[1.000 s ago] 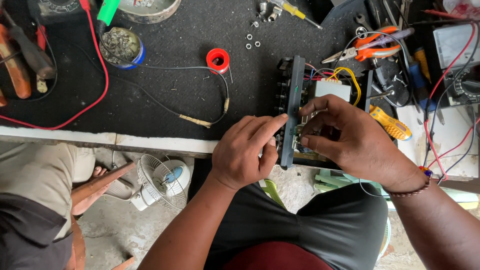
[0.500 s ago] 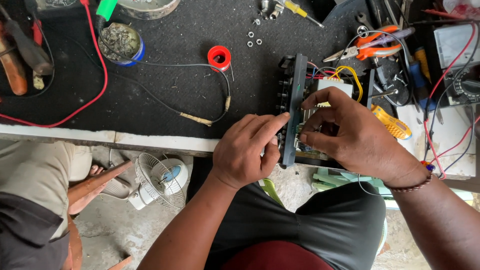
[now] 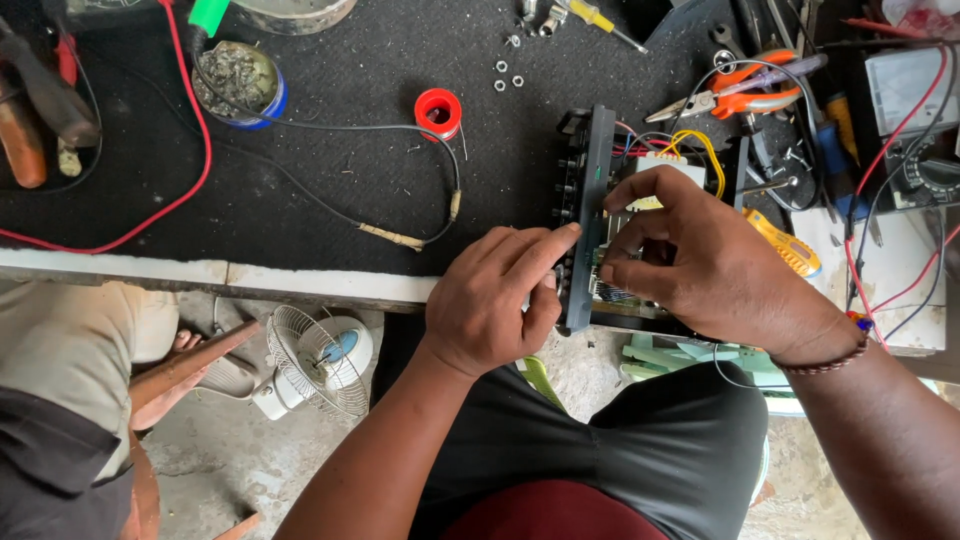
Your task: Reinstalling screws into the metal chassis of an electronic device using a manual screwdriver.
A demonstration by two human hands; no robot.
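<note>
The black electronic chassis with its upright front panel [image 3: 590, 215] and exposed coloured wiring sits at the near edge of the dark textured workbench mat [image 3: 330, 190], partly overhanging the pale bench edge [image 3: 250, 272]. The left hand [image 3: 495, 300] presses its fingertips against the panel's outer face at about 9 o'clock of the unit, fingers curled, gripping nothing else. The right hand [image 3: 700, 265] reaches in behind the panel from 3 o'clock, thumb and fingers pinched on something small inside; what it is cannot be told. Open mat lies to the left of the unit. Farther off, at 11 o'clock, a red solder spool [image 3: 438, 110]; beyond it a round blue-rimmed tin [image 3: 238, 82] filled with grey metal scraps. At 1 o'clock, orange-handled pliers [image 3: 735, 95]
</note>
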